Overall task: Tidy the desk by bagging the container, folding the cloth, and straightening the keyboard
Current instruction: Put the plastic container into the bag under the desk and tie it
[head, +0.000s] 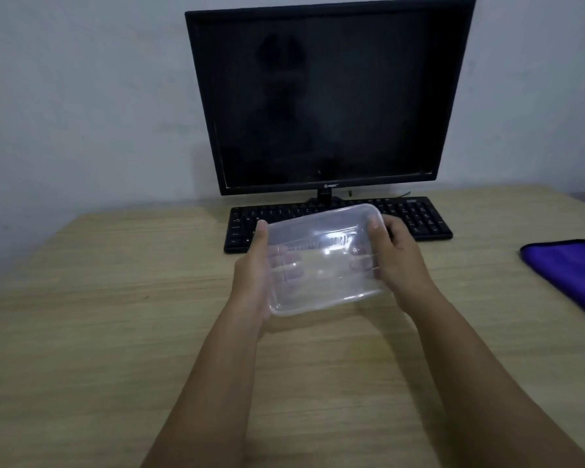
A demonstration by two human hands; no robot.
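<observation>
A clear plastic container (pixel 321 258) with its lid on is held above the desk, in front of the keyboard. My left hand (pixel 254 275) grips its left side, thumb on top and fingers showing through from underneath. My right hand (pixel 395 255) grips its right side the same way. A black keyboard (pixel 416 214) lies behind the container at the foot of the monitor, its middle hidden by the container. A purple cloth (pixel 568 275) lies flat on the desk at the right edge of view, partly cut off.
A black monitor (pixel 328 96), switched off, stands at the back of the wooden desk (pixel 115 315) against a pale wall. The desk's left edge runs diagonally at the far left. No bag is in view.
</observation>
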